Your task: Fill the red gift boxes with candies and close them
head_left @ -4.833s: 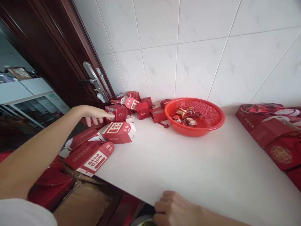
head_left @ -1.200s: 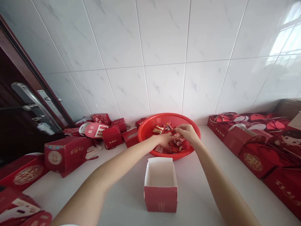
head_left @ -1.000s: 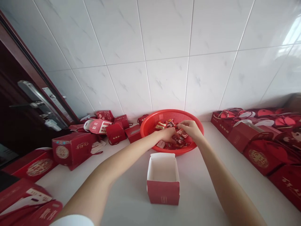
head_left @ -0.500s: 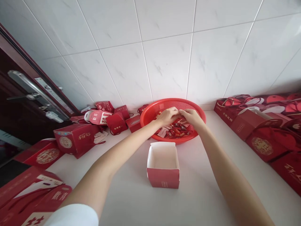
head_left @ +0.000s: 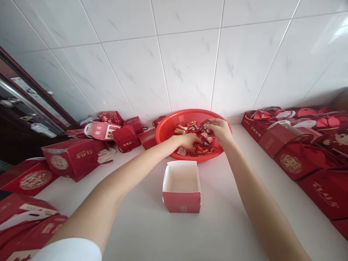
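Observation:
Both my hands are inside a red plastic basket (head_left: 165,141) that holds several wrapped candies (head_left: 208,137). Fingers apart and pointing down, my left hand (head_left: 187,140) touches the candies near the middle of the basket; parts of its fingertips are hidden. On the basket's right side, my right hand (head_left: 219,130) pinches a dark-wrapped candy (head_left: 206,125) between thumb and fingers. In front of the basket stands an open red box (head_left: 182,201) with a white inside, its top flaps up. No candy shows in it.
Folded red gift boxes (head_left: 78,157) and a pink-labelled box (head_left: 102,131) crowd the left side. Rows of red boxes (head_left: 290,163) line the right. A tiled wall (head_left: 187,72) rises behind the white table (head_left: 220,217); a door handle (head_left: 40,128) is at far left.
My hands, close together over the basket before, have moved apart. The left has gone down into the candies; the right now shows a dark-wrapped candy. The view has shifted slightly right.

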The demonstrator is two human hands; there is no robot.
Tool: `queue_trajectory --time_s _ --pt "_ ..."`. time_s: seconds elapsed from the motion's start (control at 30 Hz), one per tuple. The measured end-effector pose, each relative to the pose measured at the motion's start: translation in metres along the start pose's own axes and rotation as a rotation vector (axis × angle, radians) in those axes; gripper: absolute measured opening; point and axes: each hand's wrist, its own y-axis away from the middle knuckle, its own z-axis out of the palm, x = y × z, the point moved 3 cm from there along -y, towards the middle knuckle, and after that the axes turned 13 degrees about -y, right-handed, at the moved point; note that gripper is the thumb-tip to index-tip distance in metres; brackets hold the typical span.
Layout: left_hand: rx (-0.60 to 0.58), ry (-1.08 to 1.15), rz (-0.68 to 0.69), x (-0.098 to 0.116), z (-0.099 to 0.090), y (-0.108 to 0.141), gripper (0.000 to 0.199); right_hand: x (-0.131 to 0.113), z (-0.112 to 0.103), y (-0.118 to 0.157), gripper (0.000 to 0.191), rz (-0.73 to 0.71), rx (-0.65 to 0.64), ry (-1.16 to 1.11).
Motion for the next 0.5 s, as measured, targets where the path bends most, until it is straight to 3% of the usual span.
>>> queue_trajectory --time_s 0.2,0.37,0.5 --pt "-0.051 0.08 0.009 -0.001 0.001 0.001 0.048 -0.003 0.004 0.003 0.016 0.044 0.017 0.002" --pt "0.06 0.017 0.019 0.002 -0.007 0.005 0.026 -0.005 0.006 0.008 0.013 -0.012 0.028 -0.056" --pt "0.158 -0.046 0.02 -0.002 -0.009 0.004 0.023 0.003 0.007 0.005 0.013 0.023 -0.041 -0.112"
